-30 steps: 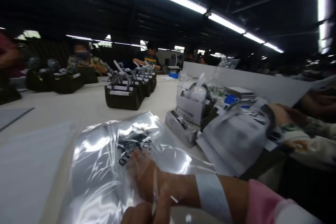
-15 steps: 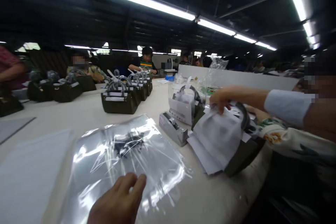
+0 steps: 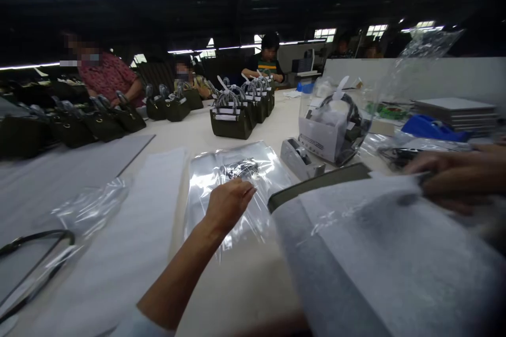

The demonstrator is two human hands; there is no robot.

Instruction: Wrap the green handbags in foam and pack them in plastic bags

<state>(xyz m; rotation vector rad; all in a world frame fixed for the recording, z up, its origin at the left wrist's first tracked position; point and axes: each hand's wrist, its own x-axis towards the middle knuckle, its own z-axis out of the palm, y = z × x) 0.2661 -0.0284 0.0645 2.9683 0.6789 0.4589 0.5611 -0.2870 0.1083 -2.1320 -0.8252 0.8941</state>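
My left hand (image 3: 231, 199) reaches over a stack of clear plastic bags (image 3: 205, 210), its fingers curled together. Whatever is inside them cannot be made out. Just beyond the fingertips is a dark patch (image 3: 241, 167) on the stack. Close to me at lower right, an olive handbag (image 3: 328, 181) tilts, mostly covered by white tissue paper (image 3: 367, 242). My right hand (image 3: 446, 176), smeared by motion, grips the bag's top near its handle. A grey tape dispenser (image 3: 302, 159) stands between the stack and a bagged handbag (image 3: 328, 126).
Olive handbags with wrapped handles (image 3: 231, 118) stand in rows across the white table (image 3: 174, 134). White sheets (image 3: 154, 195) and a loose clear bag (image 3: 93, 205) lie left. A blue dispenser (image 3: 435, 127) and stacked boards (image 3: 458, 110) sit right. People (image 3: 108, 76) work opposite.
The view has turned right. My left hand has gone forward over the plastic stack, and its fingers have curled in. The paper-covered handbag has come nearer to me and tilted.
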